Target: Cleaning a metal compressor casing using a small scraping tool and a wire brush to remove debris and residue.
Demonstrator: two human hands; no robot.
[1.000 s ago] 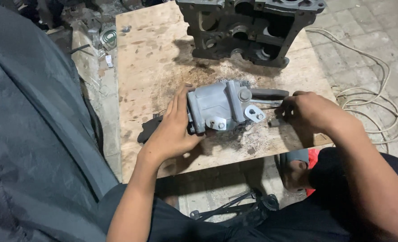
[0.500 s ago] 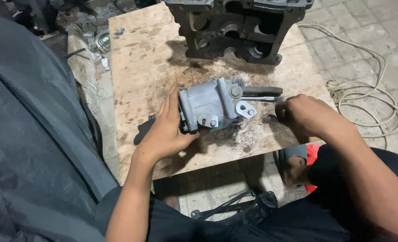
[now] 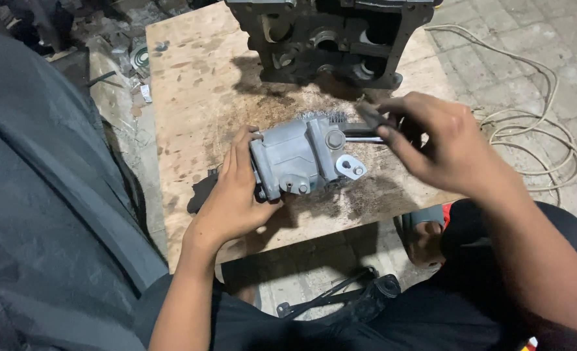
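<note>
On the wooden board (image 3: 191,97), near the middle, sits a grey metal part (image 3: 298,159). It looks like a small pump or motor case w/ a flat silver tab (image 3: 350,167) sticking out on its right side. The left hand (image 3: 233,195) is wrapped round the left end of the grey part, fingers on top & thumb low, pressing it down on the board. The right hand (image 3: 441,143) is up on the right, a bit blurry. Its fingers are closed on a dark tool handle (image 3: 373,117). A shiny metal rod (image 3: 363,134) runs from the hand to a round bolt (image 3: 334,139) on the part's top right. Can't tell if the rod is part of the same tool.

The two hands are apart, one on each side of the part.

Behind it, at the far edge of the board, stands a big dark engine block (image 3: 334,36) w/ round holes. The board is stained dark around the part. A pale cord (image 3: 535,123) lies looped on the brick floor to the right. Bits of junk (image 3: 139,58) lie left of the board. A foot in a sandal (image 3: 425,234) shows under the board's near edge.
</note>
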